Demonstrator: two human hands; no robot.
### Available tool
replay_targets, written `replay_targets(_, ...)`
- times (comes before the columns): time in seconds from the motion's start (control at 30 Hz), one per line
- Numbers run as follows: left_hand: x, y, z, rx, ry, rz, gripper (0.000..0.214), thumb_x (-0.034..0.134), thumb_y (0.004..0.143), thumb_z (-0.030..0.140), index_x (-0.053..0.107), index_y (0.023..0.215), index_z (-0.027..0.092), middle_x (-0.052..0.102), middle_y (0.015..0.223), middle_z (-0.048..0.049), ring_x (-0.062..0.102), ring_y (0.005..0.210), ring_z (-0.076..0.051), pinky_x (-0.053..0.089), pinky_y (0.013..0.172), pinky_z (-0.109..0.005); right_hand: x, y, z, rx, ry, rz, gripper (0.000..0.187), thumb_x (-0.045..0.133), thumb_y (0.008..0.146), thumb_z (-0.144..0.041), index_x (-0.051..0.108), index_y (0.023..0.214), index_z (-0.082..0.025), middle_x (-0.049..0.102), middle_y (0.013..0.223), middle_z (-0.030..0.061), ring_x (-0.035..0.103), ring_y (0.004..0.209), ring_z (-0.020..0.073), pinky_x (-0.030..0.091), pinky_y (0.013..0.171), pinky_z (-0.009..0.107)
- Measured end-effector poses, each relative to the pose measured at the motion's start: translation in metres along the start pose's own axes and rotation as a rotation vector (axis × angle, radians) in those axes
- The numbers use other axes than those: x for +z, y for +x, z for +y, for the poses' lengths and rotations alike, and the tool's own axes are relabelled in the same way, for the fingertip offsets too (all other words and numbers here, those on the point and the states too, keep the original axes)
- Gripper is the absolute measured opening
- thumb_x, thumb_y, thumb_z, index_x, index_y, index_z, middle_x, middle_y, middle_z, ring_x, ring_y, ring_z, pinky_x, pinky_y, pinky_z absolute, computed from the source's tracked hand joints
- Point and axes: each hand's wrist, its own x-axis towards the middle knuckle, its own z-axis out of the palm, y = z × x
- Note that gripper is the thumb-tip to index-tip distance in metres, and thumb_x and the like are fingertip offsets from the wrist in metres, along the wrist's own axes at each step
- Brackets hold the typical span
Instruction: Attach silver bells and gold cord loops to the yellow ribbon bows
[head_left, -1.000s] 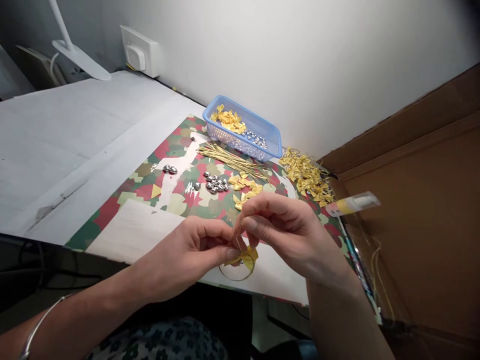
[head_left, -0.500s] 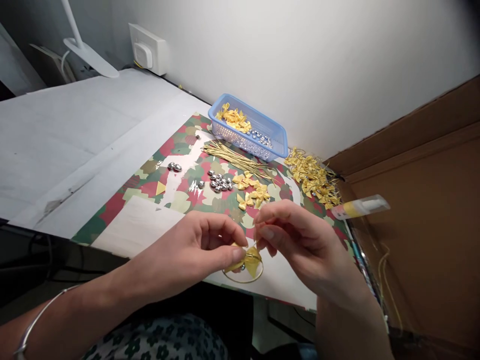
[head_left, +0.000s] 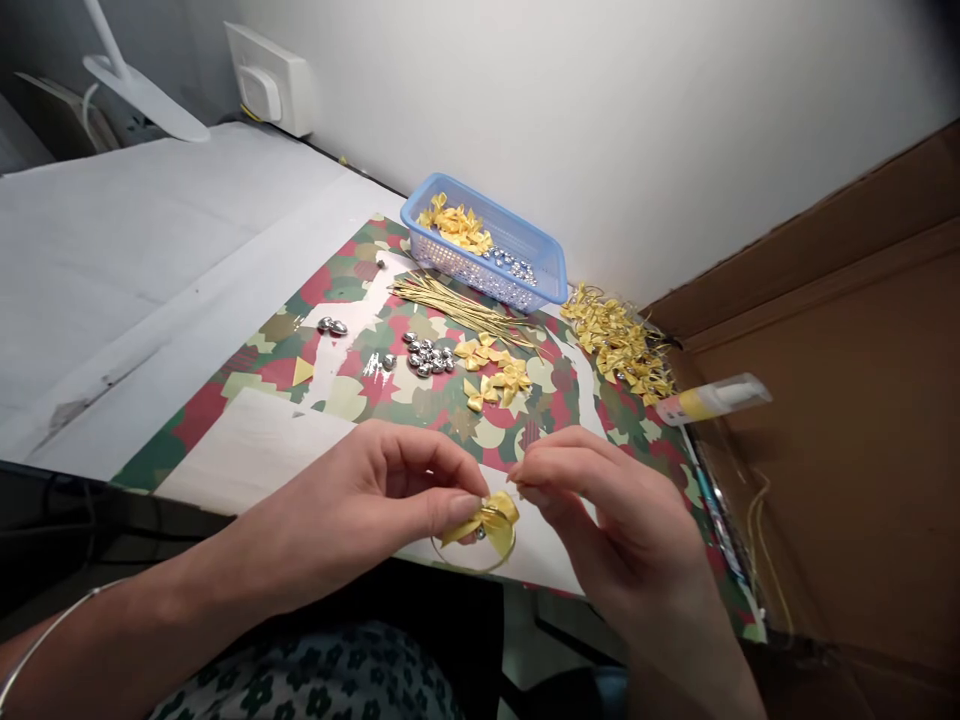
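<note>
Between its thumb and fingers, my left hand point(head_left: 405, 490) pinches a yellow ribbon bow point(head_left: 495, 520) above the table's front edge. A thin gold cord point(head_left: 491, 568) loops below the bow, and a silver bead point(head_left: 481, 534) shows inside the loop. Just right of the bow, apart from it, my right hand point(head_left: 615, 510) is closed with thumb and fingertips together; whatever is in that pinch is too small to make out. Past my hands lie loose yellow bows point(head_left: 495, 370), silver beads point(head_left: 427, 355) and a bundle of gold cords point(head_left: 465, 308).
A blue basket point(head_left: 559, 270) with bows and beads stands against the wall. Finished-looking bows with cords point(head_left: 619, 340) are heaped right of it. A clear-capped tube point(head_left: 712, 398) lies at the right edge, beside a cardboard panel point(head_left: 840, 400). A white lamp base point(head_left: 150, 98) is far left.
My right hand has drawn slightly away from the bow, with its fingers closer together. The bow has turned a little in my left hand. The view has shifted slightly.
</note>
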Motion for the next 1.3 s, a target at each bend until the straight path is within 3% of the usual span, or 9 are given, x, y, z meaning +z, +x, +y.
replay_targets(0.43, -0.003, 0.001, -0.004, -0.036, -0.037, -0.016, 0.006, 0.076, 0.092, 0.022, 0.080, 0.087, 0.022, 0.076, 0.084, 0.0023, 0.066, 0.080, -0.010, 0.050, 0.072, -0.015, 0.015, 0.018, 0.016, 0.172, 0.347, 0.050, 0.007, 0.064, 0.099, -0.020, 0.069, 0.102, -0.024, 0.066, 0.086, -0.0005, 0.060, 0.075, 0.0128, 0.050, 0.064, 0.026)
replay_targets(0.67, 0.000, 0.004, -0.001, -0.040, 0.038, 0.019, 0.012, 0.074, 0.090, 0.019, 0.077, 0.079, 0.020, 0.072, 0.075, 0.0028, 0.062, 0.071, -0.010, 0.047, 0.066, -0.016, 0.017, 0.023, 0.014, 0.119, 0.389, 0.093, 0.005, 0.066, 0.098, -0.020, 0.070, 0.098, -0.023, 0.066, 0.083, -0.0002, 0.061, 0.072, 0.0126, 0.050, 0.062, 0.025)
replay_targets(1.03, 0.001, 0.003, 0.002, -0.076, 0.144, -0.016, 0.014, 0.067, 0.092, 0.019, 0.075, 0.080, 0.017, 0.071, 0.080, -0.0010, 0.060, 0.076, -0.013, 0.047, 0.071, -0.022, 0.021, 0.035, 0.025, 0.203, 0.331, 0.423, 0.008, 0.064, 0.097, -0.016, 0.067, 0.093, -0.022, 0.060, 0.074, -0.0042, 0.050, 0.059, 0.0090, 0.044, 0.056, 0.023)
replay_targets(1.17, 0.001, 0.003, 0.001, -0.071, 0.137, -0.005, 0.011, 0.068, 0.091, 0.020, 0.074, 0.082, 0.017, 0.070, 0.080, -0.0006, 0.059, 0.074, -0.013, 0.047, 0.069, -0.021, 0.015, 0.026, 0.021, 0.226, 0.309, 0.374, 0.007, 0.062, 0.099, -0.019, 0.067, 0.097, -0.024, 0.060, 0.075, -0.0030, 0.054, 0.061, 0.0107, 0.046, 0.055, 0.023)
replay_targets(1.3, 0.001, 0.004, -0.003, 0.017, 0.203, 0.096, 0.009, 0.069, 0.090, 0.020, 0.073, 0.082, 0.018, 0.070, 0.082, -0.0008, 0.061, 0.076, -0.014, 0.049, 0.070, -0.023, 0.009, 0.005, 0.006, 0.208, 0.201, 0.266, 0.017, 0.059, 0.099, -0.013, 0.069, 0.101, -0.026, 0.063, 0.082, -0.0007, 0.060, 0.069, 0.0128, 0.051, 0.059, 0.024)
